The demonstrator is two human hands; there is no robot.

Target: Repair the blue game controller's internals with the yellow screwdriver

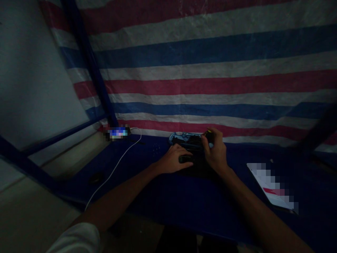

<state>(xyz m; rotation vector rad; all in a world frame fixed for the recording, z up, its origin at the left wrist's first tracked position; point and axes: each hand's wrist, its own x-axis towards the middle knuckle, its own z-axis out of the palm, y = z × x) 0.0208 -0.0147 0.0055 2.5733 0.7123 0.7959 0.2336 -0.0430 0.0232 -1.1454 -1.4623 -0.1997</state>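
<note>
Low light: the left hand (172, 160) lies flat, the right hand (214, 151) pinches

Far left, a blue metal frame (89, 63) rises against a red, white and blue striped tarpaulin (210, 70). A pixelated glowing device (118, 132) sits at the back of the dark blue cloth (168, 200), and a white cable (116, 168) trails from it down the cloth's left side. A few tiny specks (156, 148) lie just left of the hands.

The left arm, in a white sleeve (76, 239), reaches in from the lower left. Its hand is palm down, with the fingers curved and resting over a black piece (185, 159) – touching it, not visibly clenched. Just behind sits a dark, blocky object (193, 143), with a blue-grey patterned pad (177, 137) at its far left edge.

The right hand stands higher, wrist raised, its fingertips (210, 135) closed around a yellow-tipped item (209, 132) at the object's far edge – the exact grip is too dim to read. Further right lies a pixelated white sheet (271, 186).
</note>
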